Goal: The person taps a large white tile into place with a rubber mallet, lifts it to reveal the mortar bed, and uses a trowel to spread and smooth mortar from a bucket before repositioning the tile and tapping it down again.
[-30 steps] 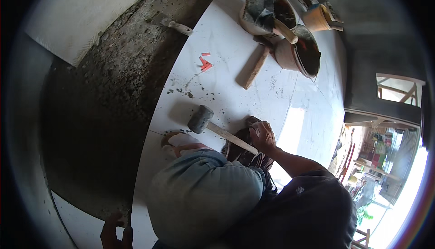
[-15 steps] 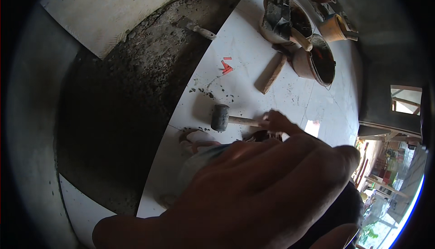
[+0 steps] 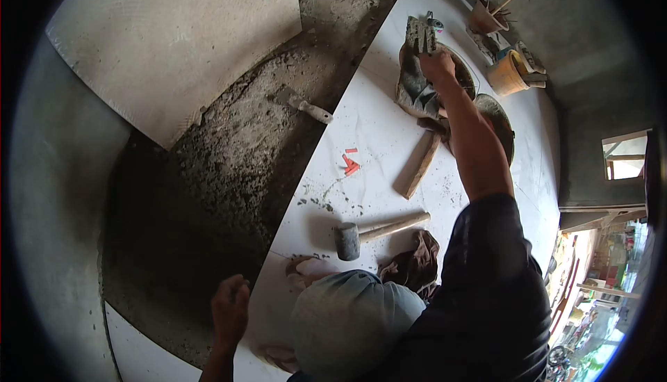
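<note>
Two bare hands, yours, reach to either side of a rubber mallet (image 3: 375, 231), which lies on pale, marbled tiles (image 3: 389, 145) with its dark head to the left and its wooden handle to the right. Your right hand (image 3: 438, 68) is stretched well beyond the mallet and to its right, bent over the near end of a dark, ridged, mortar-caked tool (image 3: 420, 34). That tool rests at a bucket (image 3: 470, 75), its far end projecting past your fingers; you cannot tell whether they have closed round it, since the hand hides the contact. Your left hand (image 3: 231, 309) is nearer you than the mallet and well to its left, by the tile edge, its fingers loosely bent; nothing shows in it, though the palm is hidden. Just right of the mallet's head, on the near side of its handle, is a crumpled dark brown cloth (image 3: 415, 260). Beyond the mallet lie small red pieces (image 3: 351, 164), and to their right a wooden-handled tool (image 3: 422, 168). A second bucket (image 3: 501, 128) stands farther right of the mallet, partly behind your forearm. Beyond and left of the mallet, a pale-handled scraper (image 3: 308, 107) lies on rough, crumbly ground (image 3: 229, 173).
</note>
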Tool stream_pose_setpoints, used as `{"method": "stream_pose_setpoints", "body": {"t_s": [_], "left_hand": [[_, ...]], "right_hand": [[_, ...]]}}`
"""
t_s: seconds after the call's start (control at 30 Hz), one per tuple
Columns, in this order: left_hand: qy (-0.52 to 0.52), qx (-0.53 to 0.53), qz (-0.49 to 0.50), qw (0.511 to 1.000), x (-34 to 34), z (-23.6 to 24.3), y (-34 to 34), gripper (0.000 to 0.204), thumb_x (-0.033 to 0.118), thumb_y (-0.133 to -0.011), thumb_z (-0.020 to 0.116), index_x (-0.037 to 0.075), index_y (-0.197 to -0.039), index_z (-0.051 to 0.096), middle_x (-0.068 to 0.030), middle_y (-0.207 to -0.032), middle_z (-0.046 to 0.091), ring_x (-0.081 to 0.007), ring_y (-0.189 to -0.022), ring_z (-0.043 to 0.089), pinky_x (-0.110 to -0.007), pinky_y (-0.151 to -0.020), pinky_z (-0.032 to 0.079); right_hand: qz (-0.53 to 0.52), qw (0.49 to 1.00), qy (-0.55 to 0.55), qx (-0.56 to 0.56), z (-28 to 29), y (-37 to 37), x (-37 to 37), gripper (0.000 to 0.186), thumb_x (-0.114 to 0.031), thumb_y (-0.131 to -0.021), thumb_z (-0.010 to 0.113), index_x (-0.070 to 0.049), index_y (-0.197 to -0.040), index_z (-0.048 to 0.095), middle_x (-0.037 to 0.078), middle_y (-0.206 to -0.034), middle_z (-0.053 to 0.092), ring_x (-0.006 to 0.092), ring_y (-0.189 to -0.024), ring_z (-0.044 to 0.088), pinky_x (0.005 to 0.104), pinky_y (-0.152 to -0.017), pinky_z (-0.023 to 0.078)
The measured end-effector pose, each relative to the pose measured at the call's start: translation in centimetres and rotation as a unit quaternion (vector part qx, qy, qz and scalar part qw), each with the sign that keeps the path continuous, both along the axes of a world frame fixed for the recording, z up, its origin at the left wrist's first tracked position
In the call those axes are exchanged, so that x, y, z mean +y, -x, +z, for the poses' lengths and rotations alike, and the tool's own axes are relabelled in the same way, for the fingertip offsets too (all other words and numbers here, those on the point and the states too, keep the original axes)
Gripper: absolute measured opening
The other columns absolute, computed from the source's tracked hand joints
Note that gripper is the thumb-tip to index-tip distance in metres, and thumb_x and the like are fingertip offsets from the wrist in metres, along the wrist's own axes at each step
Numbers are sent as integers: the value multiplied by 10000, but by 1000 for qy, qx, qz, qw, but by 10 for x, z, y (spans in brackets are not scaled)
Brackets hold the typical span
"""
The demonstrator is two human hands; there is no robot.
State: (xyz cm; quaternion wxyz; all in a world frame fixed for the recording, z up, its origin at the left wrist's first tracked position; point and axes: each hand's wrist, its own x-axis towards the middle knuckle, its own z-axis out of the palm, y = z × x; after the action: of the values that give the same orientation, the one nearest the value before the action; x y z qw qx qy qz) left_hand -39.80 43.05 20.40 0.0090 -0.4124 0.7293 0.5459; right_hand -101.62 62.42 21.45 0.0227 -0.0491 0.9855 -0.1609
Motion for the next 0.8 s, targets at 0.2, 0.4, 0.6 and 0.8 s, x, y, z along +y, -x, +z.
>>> {"method": "stream_pose_setpoints", "body": {"t_s": [0.2, 0.4, 0.6, 0.8], "left_hand": [[-93, 125, -17, 988, 25, 35, 154, 392, 192, -922, 600, -72, -1203, 531, -167, -1031, 663, -200, -927, 649, -322, -824, 506], [-8, 119, 176, 977, 21, -23, 238, 481, 253, -921, 624, -54, -1247, 450, -165, -1142, 583, -223, -1030, 582, -329, -861, 477], [-278, 100, 305, 905, -16, -19, 128, 233, 153, -891, 599, 82, -1094, 508, -29, -810, 552, -124, -665, 560, -292, -577, 484], [-117, -47, 228, 965, -29, 7, -9, 297, 123, -857, 573, 53, -1138, 503, 6, -714, 512, -75, -511, 483, -236, -456, 428]], "right_hand": [[326, 905, 241, 124, -30, -199, -44, 475, -182, -885, 565, 15, -1294, 426, 303, -1168, 551, 449, -1089, 547, 477, -947, 446], [350, 788, 426, -273, -36, -329, -90, 535, -199, -885, 583, -36, -1368, 421, 236, -1109, 613, 350, -1036, 615, 411, -893, 472], [246, 927, 7, 282, 6, -154, -13, 396, -329, -833, 659, -68, -1122, 585, 186, -1111, 590, 372, -978, 580, 492, -778, 474], [95, 947, -274, -141, 24, -29, 75, 561, -475, -834, 586, 34, -1060, 646, 299, -1089, 624, 376, -1046, 623, 468, -899, 476]]}}
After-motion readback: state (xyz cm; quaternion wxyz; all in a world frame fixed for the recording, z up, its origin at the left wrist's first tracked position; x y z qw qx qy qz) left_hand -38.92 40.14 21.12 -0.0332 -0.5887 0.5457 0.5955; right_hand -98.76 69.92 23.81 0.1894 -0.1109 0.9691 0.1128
